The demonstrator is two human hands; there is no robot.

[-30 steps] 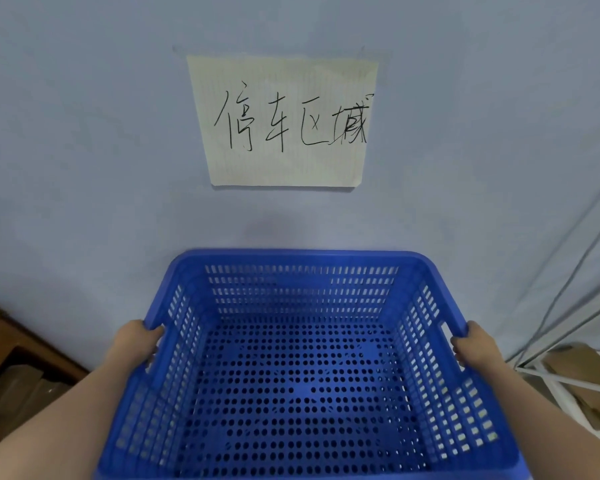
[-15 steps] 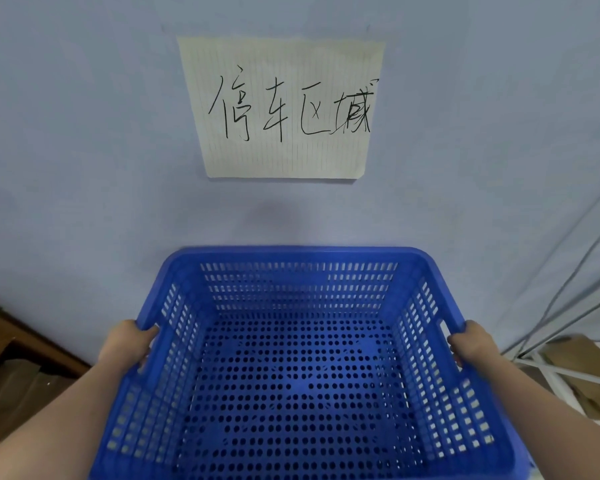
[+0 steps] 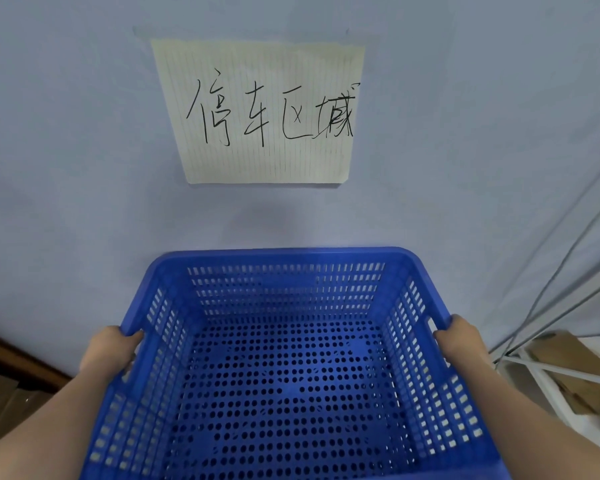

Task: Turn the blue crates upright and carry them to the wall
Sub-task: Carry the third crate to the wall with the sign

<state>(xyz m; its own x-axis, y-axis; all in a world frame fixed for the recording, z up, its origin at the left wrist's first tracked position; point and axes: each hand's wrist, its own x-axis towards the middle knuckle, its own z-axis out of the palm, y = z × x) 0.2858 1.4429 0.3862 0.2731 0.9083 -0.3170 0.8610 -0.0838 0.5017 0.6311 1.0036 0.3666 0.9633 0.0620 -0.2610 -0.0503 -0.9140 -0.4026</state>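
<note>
An upright blue perforated crate (image 3: 284, 258) fills the lower middle of the head view, its open top facing me and nothing inside. My left hand (image 3: 110, 351) grips the rim on its left side. My right hand (image 3: 459, 341) grips the handle slot on its right side. The crate's far edge is close to a pale blue wall (image 3: 84, 168); whether it touches the wall I cannot tell.
A lined paper sheet (image 3: 260, 112) with handwritten characters is stuck to the wall above the crate. A brown wooden piece (image 3: 18, 365) sits at lower left. At lower right stand a white metal frame (image 3: 548, 368), cardboard (image 3: 575, 372) and grey cables (image 3: 568, 258).
The wall and its paper sheet have grown larger in view, and the sheet sits a little lower than half a second ago. Both hands keep the same grip on the crate.
</note>
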